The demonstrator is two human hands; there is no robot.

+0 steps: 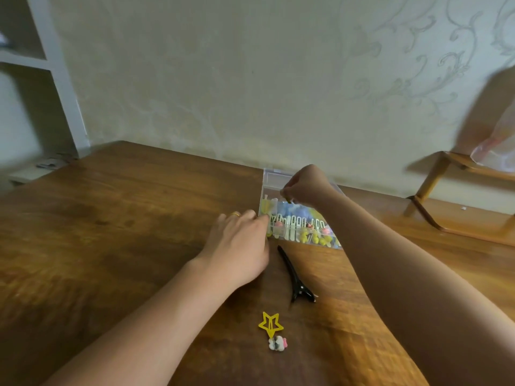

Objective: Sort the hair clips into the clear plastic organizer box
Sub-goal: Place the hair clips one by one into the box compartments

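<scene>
Currently the placing step is in hand, judging by the layout. Right hand [305, 188] is hovering over the clear plastic organizer box [299, 215], fingers curled tight and pinching a small dark-yellowish clip [288, 200] at the fingertips, pointing down toward the middle compartments; which exact compartment it's aiming at, can't tell. Left hand [241, 240] is lying at the box's 9 o'clock side, fingers fairly straight and relaxed, tips touching the near-left corner, prob steadying it. It's wearing a gold ring [236, 214] and holding nothing.

Box is sitting on the wooden table [111, 218] near the wall, at about 1 o'clock from table centre, w/ lots of clips already inside: yellow, white, pink, blue bits across several compartments. Contents are blurry, so no count.

3 clips are lying loose at the box's 6 o'clock: a long black alligator clip [294, 277] just beside the left wrist, then nearer the camera a yellow star clip [270, 324], and touching its lower point a small white-pink charm clip [277, 344].

Task looks well along but not done. Next move, IMO: lowering the pinched clip into a matching compartment, loosening the pinch, then reaching back toward 6 o'clock for the black clip. That 1 is long, so it may need a longer compartment or angling.
</scene>
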